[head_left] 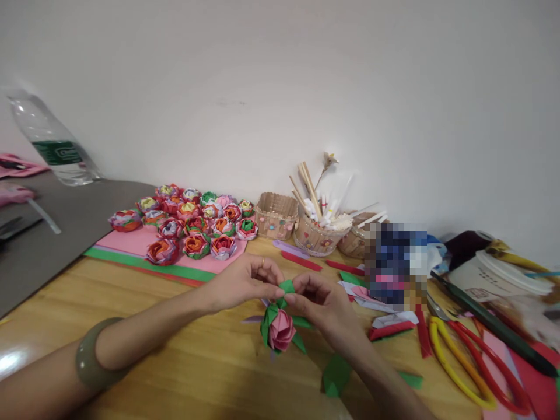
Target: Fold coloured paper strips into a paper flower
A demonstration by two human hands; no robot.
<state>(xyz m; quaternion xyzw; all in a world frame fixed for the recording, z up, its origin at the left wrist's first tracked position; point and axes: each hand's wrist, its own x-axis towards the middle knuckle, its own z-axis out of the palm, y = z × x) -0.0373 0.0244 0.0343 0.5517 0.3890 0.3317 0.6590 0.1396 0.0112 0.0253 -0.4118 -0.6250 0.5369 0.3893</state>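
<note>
Both hands meet near the middle of the view over the wooden table. My left hand [258,281] pinches a small folded piece of green paper [286,287] from the left. From the right, my right hand [315,296] closes its thumb and fingers on the same piece. Just below the fingertips is a pink folded paper flower [281,331] with green paper leaves around it. Whether the green piece is joined to the flower I cannot tell. Another green paper piece [336,374] lies beside my right forearm.
Several multicoloured paper flowers [188,211] stand on pink sheets at the back left. Decorated baskets [276,216] line the wall. Scissors [464,356], paper strips [301,261] and a white tub [499,280] are at the right. A bottle [56,146] leans at the far left.
</note>
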